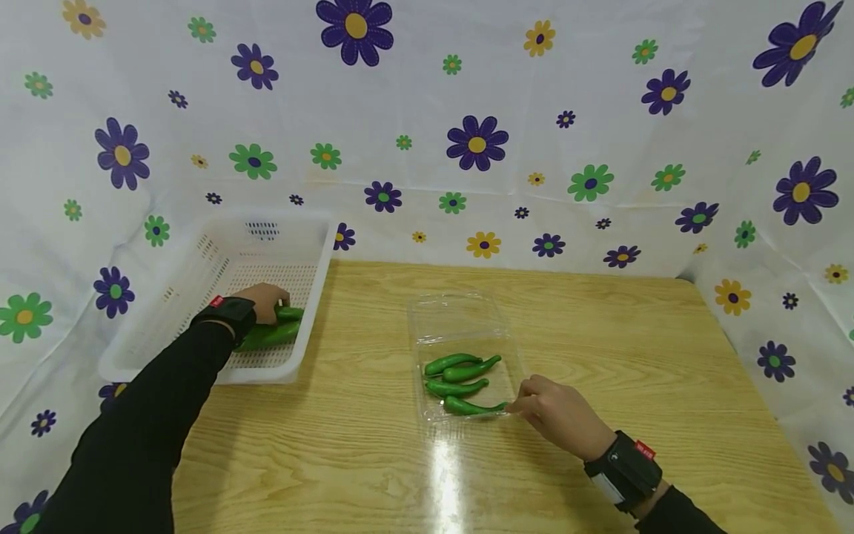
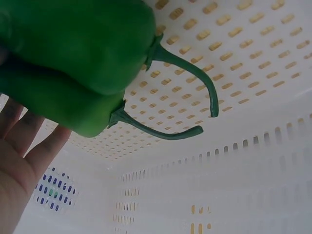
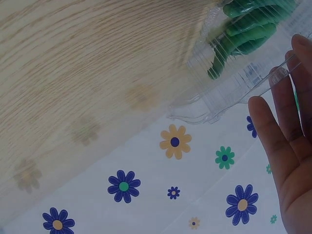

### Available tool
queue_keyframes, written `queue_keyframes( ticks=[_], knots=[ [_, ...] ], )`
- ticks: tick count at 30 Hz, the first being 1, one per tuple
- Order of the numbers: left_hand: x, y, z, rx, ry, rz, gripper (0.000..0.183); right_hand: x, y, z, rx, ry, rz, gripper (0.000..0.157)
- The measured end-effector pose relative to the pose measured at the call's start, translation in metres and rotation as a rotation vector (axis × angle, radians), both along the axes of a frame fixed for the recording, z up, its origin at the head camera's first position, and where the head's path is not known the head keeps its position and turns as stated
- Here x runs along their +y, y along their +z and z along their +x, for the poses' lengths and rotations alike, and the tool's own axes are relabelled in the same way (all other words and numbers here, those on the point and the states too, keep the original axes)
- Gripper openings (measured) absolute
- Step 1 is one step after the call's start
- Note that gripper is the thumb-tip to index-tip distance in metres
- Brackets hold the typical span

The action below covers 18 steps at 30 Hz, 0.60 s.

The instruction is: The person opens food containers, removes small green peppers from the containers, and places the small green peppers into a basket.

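My left hand (image 1: pixel 265 300) reaches down into the white basket (image 1: pixel 320 297), over two long green peppers (image 1: pixel 270 336). In the left wrist view its fingers (image 2: pixel 46 148) lie along one side of the lower pepper (image 2: pixel 92 114), with a dark fingertip at the other side, so it grips that one. A second pepper (image 2: pixel 102 44) lies against it, and both have curved stems. On the table, my right hand (image 1: pixel 557 415) pinches the near right corner of an open clear plastic box (image 1: pixel 460 326). Several smaller green peppers (image 1: pixel 460 371) lie side by side in the box.
The wooden table (image 1: pixel 600 334) runs up to a white cloth (image 1: pixel 414 89) with printed flowers at the back and sides. The basket has slotted walls and stands at the table's left. The box's lid (image 1: pixel 457 308) is folded back, away from me.
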<state>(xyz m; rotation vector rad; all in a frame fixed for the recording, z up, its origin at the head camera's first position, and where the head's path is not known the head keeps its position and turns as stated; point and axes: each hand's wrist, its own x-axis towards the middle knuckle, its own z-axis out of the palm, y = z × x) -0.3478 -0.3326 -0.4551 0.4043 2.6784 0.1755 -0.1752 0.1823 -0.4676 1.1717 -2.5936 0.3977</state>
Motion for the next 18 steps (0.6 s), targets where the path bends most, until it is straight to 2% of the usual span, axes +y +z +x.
queue_keyframes(
  ticks=[9, 18],
  knots=[
    [0.0, 0.006, 0.002, -0.035, -0.006, 0.0, 0.037, 0.0, 0.001, 0.0, 0.003, 0.007, 0.006, 0.019],
    [-0.001, 0.021, 0.005, -0.097, 0.0, 0.017, 0.048, 0.0, 0.003, -0.001, -0.01, 0.003, 0.013, 0.018]
  ],
)
